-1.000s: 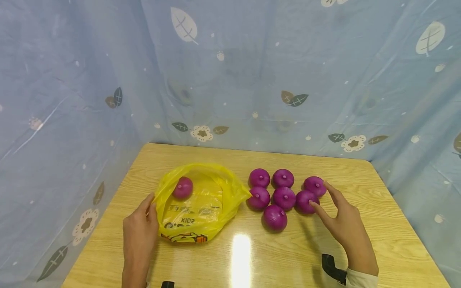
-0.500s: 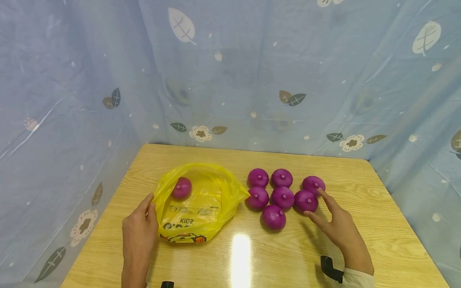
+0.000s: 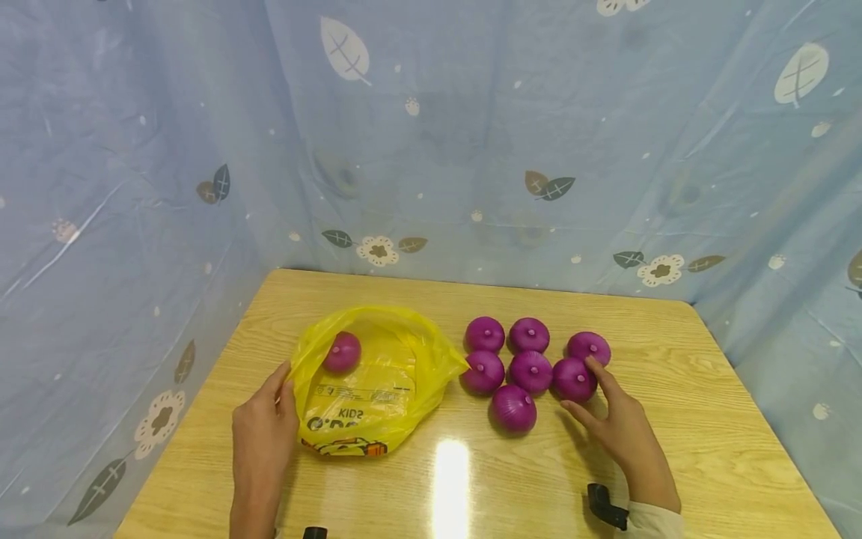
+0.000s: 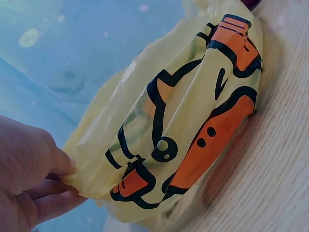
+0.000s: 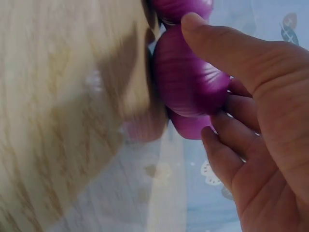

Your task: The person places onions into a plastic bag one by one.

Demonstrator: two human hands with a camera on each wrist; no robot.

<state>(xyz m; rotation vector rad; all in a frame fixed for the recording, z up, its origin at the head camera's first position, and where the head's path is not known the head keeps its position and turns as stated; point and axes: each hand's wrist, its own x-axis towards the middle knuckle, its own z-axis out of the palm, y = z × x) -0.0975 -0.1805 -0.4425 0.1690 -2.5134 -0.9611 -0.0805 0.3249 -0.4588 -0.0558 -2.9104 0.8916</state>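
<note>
My left hand (image 3: 266, 427) pinches the left rim of a yellow plastic bag (image 3: 387, 443) between thumb and fingers. The bag's mouth gapes, and one purple onion (image 3: 342, 352) lies inside; the left wrist view shows the bag's orange and black print (image 4: 212, 140). Spread around the near right onion (image 3: 574, 379) are the thumb and fingers of my right hand (image 3: 626, 430). In the right wrist view the thumb lies over one side of that onion (image 5: 188, 77), with the fingers at its other side. Whether they press on it, I cannot tell.
Several more purple onions stand close together on the wooden table (image 3: 673, 374), among them a front one (image 3: 514, 409) and one at the far right (image 3: 590, 349). The bag's right corner touches or overlaps the nearest onion (image 3: 485, 373). A blue patterned curtain (image 3: 431, 150) surrounds the table.
My right hand has moved left and slightly nearer, from the far right onion to around the near right one. The left hand and the bag have stayed in place.
</note>
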